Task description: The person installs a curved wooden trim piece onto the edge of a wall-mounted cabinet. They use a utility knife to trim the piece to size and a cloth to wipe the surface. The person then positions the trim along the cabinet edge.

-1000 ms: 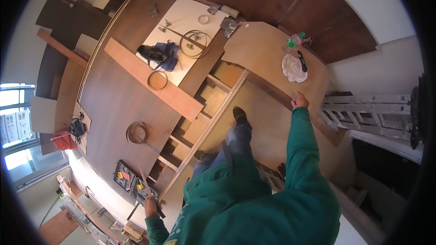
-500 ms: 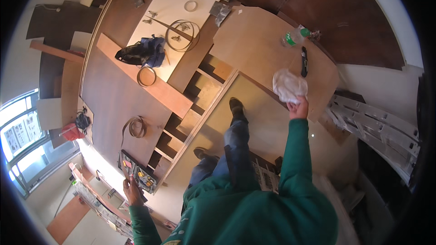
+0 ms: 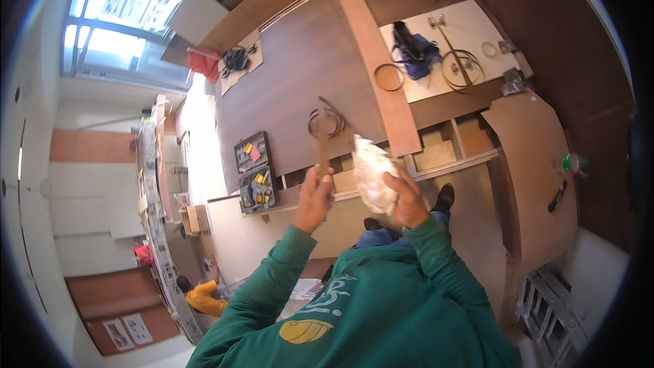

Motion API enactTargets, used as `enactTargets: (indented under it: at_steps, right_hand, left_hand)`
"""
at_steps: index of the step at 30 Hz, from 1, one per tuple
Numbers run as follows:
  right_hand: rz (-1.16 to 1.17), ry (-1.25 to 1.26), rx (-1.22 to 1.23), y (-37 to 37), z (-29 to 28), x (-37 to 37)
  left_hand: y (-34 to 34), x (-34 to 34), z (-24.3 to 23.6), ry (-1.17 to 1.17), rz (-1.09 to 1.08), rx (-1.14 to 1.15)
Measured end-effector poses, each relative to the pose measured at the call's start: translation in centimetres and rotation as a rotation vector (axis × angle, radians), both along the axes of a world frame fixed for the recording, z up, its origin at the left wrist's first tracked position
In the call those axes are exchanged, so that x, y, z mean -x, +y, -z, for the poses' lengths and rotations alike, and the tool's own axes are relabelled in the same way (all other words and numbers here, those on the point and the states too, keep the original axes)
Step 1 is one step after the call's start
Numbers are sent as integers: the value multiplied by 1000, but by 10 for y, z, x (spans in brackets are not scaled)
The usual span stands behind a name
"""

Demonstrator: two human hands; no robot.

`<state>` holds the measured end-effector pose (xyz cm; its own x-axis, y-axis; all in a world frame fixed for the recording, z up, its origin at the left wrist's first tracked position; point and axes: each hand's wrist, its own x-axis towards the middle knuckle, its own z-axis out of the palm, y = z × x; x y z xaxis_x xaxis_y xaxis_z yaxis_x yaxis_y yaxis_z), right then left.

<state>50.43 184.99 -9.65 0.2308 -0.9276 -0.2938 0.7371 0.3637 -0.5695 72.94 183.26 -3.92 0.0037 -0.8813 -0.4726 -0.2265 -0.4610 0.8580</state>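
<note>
A brown strip (image 3: 323, 157) is held near the centre of the frame, its long axis close to vertical and its far end pointed toward the top. It is pinched in the grip of the left hand (image 3: 313, 199); whether it is joined to the coil (image 3: 328, 121) behind its upper end cannot be told. A white cloth (image 3: 371, 176) is gripped between thumb and fingers by the right hand (image 3: 407, 199). A broad brown counter (image 3: 286, 82) is seen beyond the hands, with open compartments along its near edge. The room is lit by a window (image 3: 116, 44) at upper left. The counter is crossed by a reddish board (image 3: 378, 68), right of the coil. An open tool case (image 3: 242, 180) is noted left of the strip; a ladder (image 3: 548, 310) is observed at lower right.
</note>
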Motion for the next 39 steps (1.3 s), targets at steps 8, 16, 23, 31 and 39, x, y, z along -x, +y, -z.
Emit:
enactTargets:
  at_steps: [8,16,23,31,39]
  right_hand:
    - [-434,-28,-46,19,-7,-214]
    - [-687,31,-252,45,22,-285]
    - [-688,43,-284,45,47,-323]
    - [-698,411,13,37,59,-340]
    - [-611,897,139,-2,120,-343]
  left_hand:
    - [66,-130,8,-43,-34,402]
    - [125,-198,35,-40,-83,220]
    - [131,-194,32,-268,-332,183]
    - [141,-186,54,22,-687,-137]
    - [152,-156,5,229,-734,-381]
